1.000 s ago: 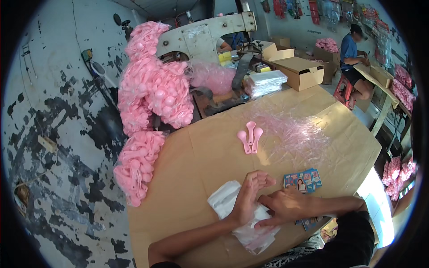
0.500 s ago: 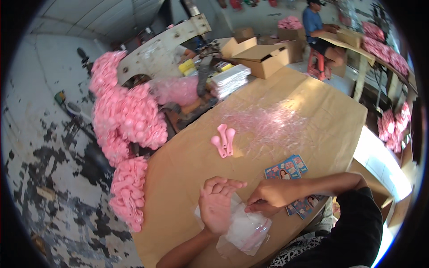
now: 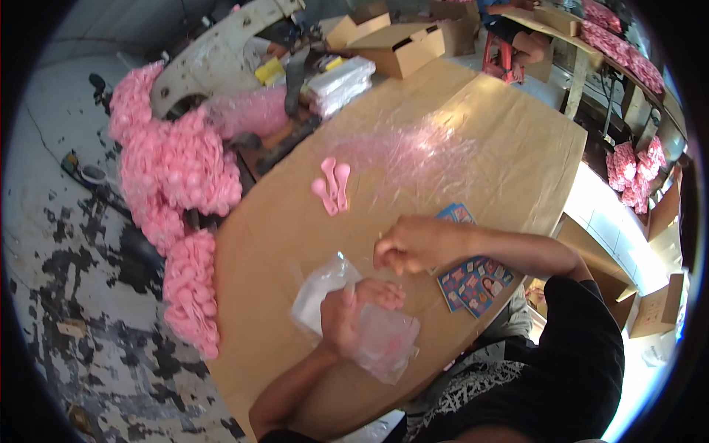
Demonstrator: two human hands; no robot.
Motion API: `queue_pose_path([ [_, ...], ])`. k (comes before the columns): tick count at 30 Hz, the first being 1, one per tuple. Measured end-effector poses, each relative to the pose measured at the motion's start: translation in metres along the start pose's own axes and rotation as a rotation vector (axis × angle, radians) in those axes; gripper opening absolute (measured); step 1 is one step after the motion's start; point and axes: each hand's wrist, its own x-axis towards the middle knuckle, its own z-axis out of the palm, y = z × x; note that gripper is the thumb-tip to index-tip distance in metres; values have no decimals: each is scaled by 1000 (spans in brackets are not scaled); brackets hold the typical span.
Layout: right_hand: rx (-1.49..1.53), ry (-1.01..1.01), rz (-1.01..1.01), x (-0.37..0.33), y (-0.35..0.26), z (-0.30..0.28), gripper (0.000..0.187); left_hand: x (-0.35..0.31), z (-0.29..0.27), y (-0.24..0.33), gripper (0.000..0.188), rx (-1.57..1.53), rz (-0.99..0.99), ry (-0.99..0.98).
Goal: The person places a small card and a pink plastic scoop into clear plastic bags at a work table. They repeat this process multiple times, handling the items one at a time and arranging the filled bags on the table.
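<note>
My left hand (image 3: 351,317) lies over a stack of clear plastic bags (image 3: 388,347), its thumb raised and its fingers stretched to the right. White, clear bags (image 3: 319,292) also show beyond that wrist. Up and to the right, my right hand (image 3: 421,245) hovers above the table with fingers curled together; whatever they may pinch is hidden. Under the right forearm lie blue printed cards (image 3: 480,284), partly covered by it. Three pink measuring spoons (image 3: 332,188) rest fanned out on the tabletop, beyond both hands.
Thin pink-tinted plastic strips (image 3: 421,151) are strewn over the far part of the brown-covered table (image 3: 517,162). Bundles of pink spoons (image 3: 177,170) hang along the left edge. Behind stand a metal machine (image 3: 221,55), wrapped packs (image 3: 340,85) and cardboard boxes (image 3: 399,48). A person (image 3: 509,33) sits farther off.
My right hand has lifted off the bags and moved away from me. My left hand has turned and come down across them. The view has shifted, so the table appears higher and further left.
</note>
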Motion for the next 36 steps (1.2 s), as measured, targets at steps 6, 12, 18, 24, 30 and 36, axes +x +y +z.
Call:
queue_pose_path([
  [6,271,184,125,10,-4,-8,18,3,-3,-9,26,44,-291,138],
  [12,395,183,205,9,-17,-10,21,18,4,-9,35,-249,-271,415],
  [18,-275,5,-55,-9,7,-42,28,15,-4,-8,46,-401,-360,380],
  [24,-197,-171,249,-16,19,-59,30,17,-5,-13,36,-317,-334,430],
  [30,-355,-21,144,-14,36,-63,18,22,-7,-6,36,-467,-378,438],
  [36,109,61,471,-2,-10,-58,22,17,-9,-9,33,-285,-400,481],
])
